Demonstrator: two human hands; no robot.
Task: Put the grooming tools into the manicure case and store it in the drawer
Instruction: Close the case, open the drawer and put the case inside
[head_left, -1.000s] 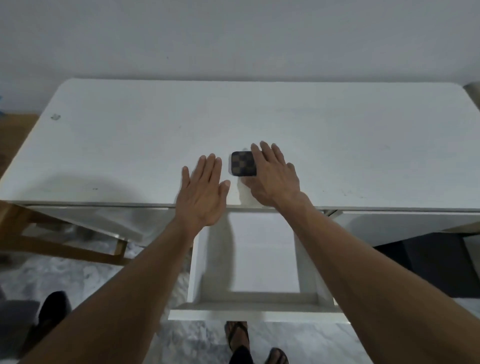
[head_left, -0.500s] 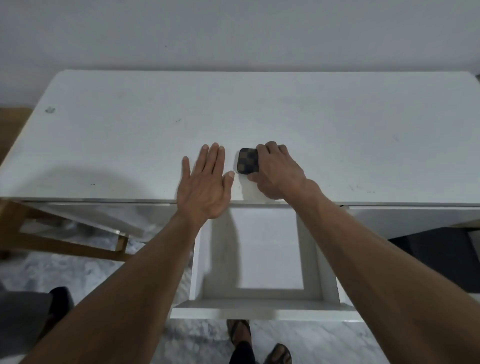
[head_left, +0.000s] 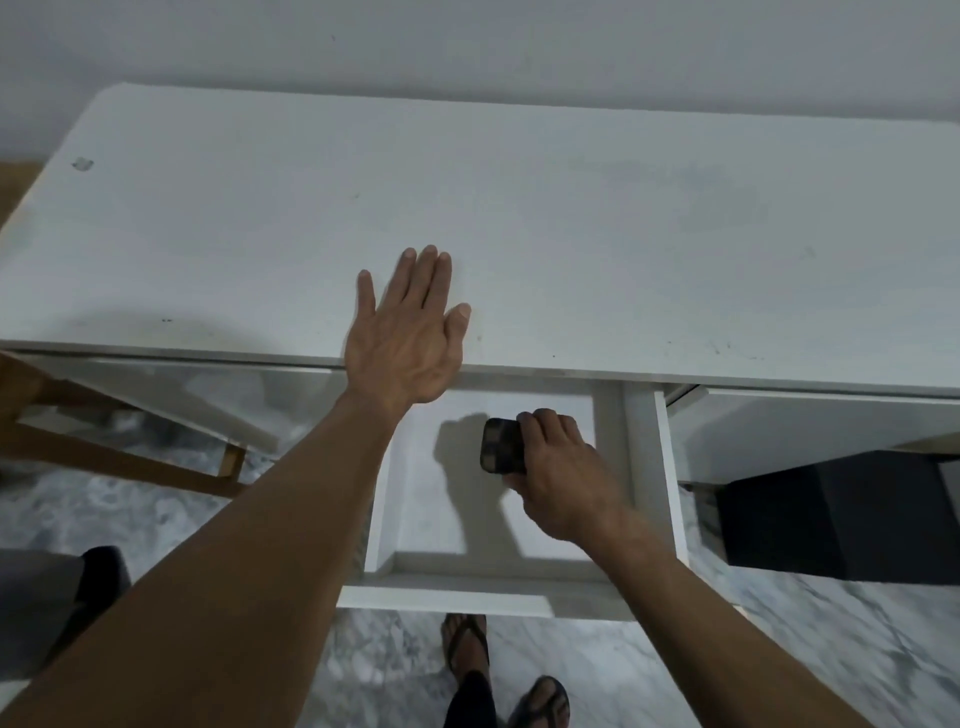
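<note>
Fingers (head_left: 545, 423) of right hand (head_left: 563, 480) curled tight round the dark case (head_left: 501, 446), held over the open drawer (head_left: 511, 605). Cannot tell if touching the bottom yet. Left hand (head_left: 410, 338) flat and spread on the desk (head_left: 519, 218) edge, gripping nothing.

To do it well: go down slow, lay the case flat on the bottom, away from the side walls, then let go. After that, pull both hands clear and push the front shut.

Inside the drawer: only white floor and hand shadow to be seen. Case closed, so tools inside not on show.
</note>
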